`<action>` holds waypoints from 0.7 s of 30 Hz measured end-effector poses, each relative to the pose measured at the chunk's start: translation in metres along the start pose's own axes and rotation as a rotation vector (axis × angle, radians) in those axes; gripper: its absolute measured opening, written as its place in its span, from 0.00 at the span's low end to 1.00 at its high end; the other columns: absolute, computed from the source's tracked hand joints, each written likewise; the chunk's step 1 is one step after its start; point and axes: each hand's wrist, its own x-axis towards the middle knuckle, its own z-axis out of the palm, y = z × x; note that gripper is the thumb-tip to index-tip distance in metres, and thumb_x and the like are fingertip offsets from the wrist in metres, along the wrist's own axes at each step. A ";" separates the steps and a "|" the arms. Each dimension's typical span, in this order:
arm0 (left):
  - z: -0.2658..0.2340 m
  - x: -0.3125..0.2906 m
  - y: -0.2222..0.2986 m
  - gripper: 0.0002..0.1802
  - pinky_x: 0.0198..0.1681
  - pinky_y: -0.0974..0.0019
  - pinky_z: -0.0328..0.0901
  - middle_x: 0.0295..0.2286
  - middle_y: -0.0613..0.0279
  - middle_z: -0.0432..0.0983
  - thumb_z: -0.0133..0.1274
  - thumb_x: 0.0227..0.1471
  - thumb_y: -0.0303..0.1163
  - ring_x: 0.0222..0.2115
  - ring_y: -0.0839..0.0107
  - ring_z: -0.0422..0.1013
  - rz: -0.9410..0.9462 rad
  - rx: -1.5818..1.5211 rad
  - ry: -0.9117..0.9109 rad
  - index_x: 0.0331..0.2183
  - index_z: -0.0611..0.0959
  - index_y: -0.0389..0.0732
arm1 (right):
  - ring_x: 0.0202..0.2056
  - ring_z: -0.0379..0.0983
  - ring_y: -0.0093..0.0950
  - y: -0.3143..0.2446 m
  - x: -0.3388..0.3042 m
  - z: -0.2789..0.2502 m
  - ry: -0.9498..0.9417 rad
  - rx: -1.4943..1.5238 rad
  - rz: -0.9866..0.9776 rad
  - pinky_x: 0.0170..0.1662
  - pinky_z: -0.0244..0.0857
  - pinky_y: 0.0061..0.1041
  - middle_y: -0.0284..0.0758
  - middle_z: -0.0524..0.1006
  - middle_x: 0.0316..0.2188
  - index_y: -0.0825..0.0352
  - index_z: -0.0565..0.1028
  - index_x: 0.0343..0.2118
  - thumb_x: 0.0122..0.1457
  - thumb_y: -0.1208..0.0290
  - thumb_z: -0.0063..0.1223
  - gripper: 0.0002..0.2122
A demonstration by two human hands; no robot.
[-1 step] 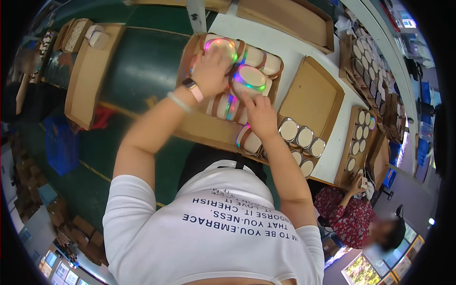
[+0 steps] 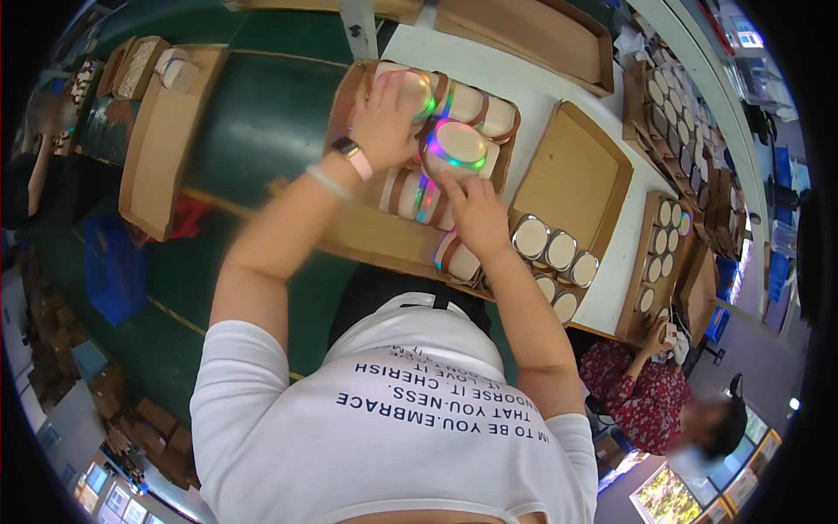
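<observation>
A shallow cardboard tray point(image 2: 371, 244) in front of me holds several white, rounded devices with brown bands, some glowing in colours. My left hand point(image 2: 384, 122) grips a lit device point(image 2: 417, 86) at the tray's far left, its fingers over the device's face and hiding part of it. My right hand point(image 2: 478, 210) has its fingertips against the near side of a second lit device point(image 2: 460, 144), which sits tilted above the others with its round face up. Below my left hand lie banded devices point(image 2: 403, 194), and another point(image 2: 458, 260) rests at the tray's near corner.
To the right, an open box point(image 2: 567, 166) stands beside several silver-rimmed round devices point(image 2: 559, 251). More filled trays point(image 2: 659, 262) line the table's right side, where a person in a red patterned top point(image 2: 642, 393) works. A cardboard tray point(image 2: 166, 148) with a white device is at left.
My left hand has shifted slightly left on its device, with the fingers a little further apart. My right hand and the tilted device have barely moved.
</observation>
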 end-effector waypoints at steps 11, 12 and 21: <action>0.014 0.023 -0.038 0.40 0.53 0.55 0.59 0.48 0.48 0.62 0.59 0.32 0.26 0.52 0.47 0.58 0.029 -0.155 0.139 0.52 0.66 0.37 | 0.55 0.52 0.50 0.002 0.038 -0.025 0.075 0.119 -0.027 0.55 0.53 0.47 0.46 0.58 0.55 0.47 0.67 0.53 0.38 0.69 0.60 0.32; 0.007 0.018 -0.035 0.38 0.54 0.54 0.58 0.47 0.49 0.63 0.58 0.33 0.24 0.51 0.47 0.58 0.114 -0.062 0.217 0.51 0.67 0.37 | 0.56 0.52 0.49 0.008 0.043 -0.014 0.040 0.131 -0.007 0.55 0.53 0.46 0.45 0.58 0.55 0.46 0.67 0.53 0.36 0.69 0.61 0.34; -0.066 -0.050 0.008 0.36 0.48 0.49 0.64 0.45 0.50 0.66 0.62 0.30 0.29 0.48 0.46 0.64 0.238 -0.118 0.726 0.47 0.71 0.39 | 0.52 0.57 0.48 0.018 0.041 0.000 0.023 0.171 -0.025 0.53 0.56 0.44 0.47 0.61 0.50 0.53 0.68 0.50 0.33 0.71 0.60 0.32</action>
